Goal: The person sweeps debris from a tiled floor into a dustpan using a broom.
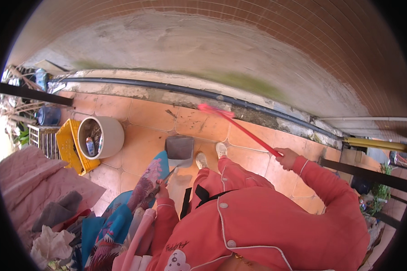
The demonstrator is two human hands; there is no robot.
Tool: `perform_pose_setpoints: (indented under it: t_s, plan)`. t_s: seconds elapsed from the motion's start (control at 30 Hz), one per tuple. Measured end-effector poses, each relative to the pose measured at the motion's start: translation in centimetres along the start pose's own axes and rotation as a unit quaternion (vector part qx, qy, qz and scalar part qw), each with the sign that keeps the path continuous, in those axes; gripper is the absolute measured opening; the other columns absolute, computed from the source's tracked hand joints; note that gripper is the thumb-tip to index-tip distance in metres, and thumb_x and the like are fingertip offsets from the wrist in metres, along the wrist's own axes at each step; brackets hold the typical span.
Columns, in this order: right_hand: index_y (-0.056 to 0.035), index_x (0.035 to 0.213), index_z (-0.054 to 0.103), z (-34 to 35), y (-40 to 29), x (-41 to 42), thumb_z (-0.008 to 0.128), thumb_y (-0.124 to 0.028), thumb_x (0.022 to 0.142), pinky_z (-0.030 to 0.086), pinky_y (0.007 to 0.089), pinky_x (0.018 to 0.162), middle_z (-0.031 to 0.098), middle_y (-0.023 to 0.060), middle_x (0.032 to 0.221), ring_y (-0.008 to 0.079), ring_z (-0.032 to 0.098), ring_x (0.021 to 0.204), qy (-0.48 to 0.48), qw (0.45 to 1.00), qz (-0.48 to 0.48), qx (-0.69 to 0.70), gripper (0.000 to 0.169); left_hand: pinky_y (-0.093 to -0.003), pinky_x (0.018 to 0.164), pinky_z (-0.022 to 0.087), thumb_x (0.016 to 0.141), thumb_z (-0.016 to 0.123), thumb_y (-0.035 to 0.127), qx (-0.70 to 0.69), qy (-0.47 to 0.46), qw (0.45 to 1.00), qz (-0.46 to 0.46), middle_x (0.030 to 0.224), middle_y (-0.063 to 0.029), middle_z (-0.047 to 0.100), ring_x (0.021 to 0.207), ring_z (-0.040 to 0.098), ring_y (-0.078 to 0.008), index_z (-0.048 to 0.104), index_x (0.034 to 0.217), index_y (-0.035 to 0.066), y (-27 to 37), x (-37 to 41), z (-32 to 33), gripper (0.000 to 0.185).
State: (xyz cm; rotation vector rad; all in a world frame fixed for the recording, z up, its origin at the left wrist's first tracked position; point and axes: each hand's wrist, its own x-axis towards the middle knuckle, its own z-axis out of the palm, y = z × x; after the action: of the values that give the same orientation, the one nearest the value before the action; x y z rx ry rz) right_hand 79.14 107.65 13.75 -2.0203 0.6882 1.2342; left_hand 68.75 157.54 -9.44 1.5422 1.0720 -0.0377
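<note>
My right hand [287,158] grips the red handle of a broom [254,137]. The broom's pinkish-red head [216,110] is blurred and lies over the tiles by the wall's foot. Low on the left, my left hand [162,189] is closed around the handle of a long-handled dustpan [180,149]. The grey pan rests on the floor just left of my shoes [220,150]. Blue and pink patterned cloth [146,183] hangs right beside my left hand. Some dark leaf scraps [171,113] lie on the tiles left of the broom head.
A dark pipe [149,84] runs along the wall's foot. At left stand a round cream bin [117,137] with litter inside, a yellow crate [66,142] and a blue water jug [49,115]. Hung laundry [44,183] crowds the lower left. Dark metal bars [369,174] cross at right.
</note>
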Motion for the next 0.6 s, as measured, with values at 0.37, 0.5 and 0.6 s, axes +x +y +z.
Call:
perform_pose_setpoints:
  t_s: [0.37, 0.5, 0.6]
  plan:
    - [-0.0027, 0.101, 0.049, 0.2, 2.7, 7.1, 0.045, -0.007, 0.074, 0.035, 0.0285, 0.031, 0.042, 0.0049, 0.050, 0.0153, 0.043, 0.035, 0.007, 0.995, 0.002, 0.097, 0.027, -0.0212, 0.034, 0.026, 0.075, 0.059, 0.022, 0.059, -0.013, 0.997, -0.050, 0.061, -0.0002, 0.052, 0.044, 0.045, -0.0074, 0.048, 0.078, 0.014, -0.7, 0.1, -0.5, 0.014]
    - [-0.0075, 0.118, 0.041, 2.4, -1.3, 7.2, 0.045, -0.009, 0.077, 0.036, 0.0276, 0.033, 0.043, 0.0050, 0.053, 0.0142, 0.043, 0.037, -0.036, 0.996, -0.059, 0.054, 0.042, -0.0217, 0.031, 0.025, 0.075, 0.058, 0.025, 0.001, 0.021, 1.000, 0.008, 0.059, -0.0007, 0.052, 0.037, 0.038, -0.0073, 0.049, 0.080, 0.015, -1.3, 0.0, 0.0, 0.015]
    - [-0.0106, 0.122, 0.038, 3.2, -2.9, 8.3, 0.046, -0.011, 0.077, 0.037, 0.0265, 0.034, 0.044, 0.0048, 0.056, 0.0134, 0.045, 0.040, -0.059, 0.993, -0.072, 0.071, 0.046, -0.0213, 0.048, 0.033, 0.075, 0.054, 0.023, 0.026, 0.002, 0.999, -0.020, 0.070, -0.0001, 0.051, 0.055, 0.048, -0.0095, 0.051, 0.080, 0.008, 0.9, -1.0, 0.8, 0.016]
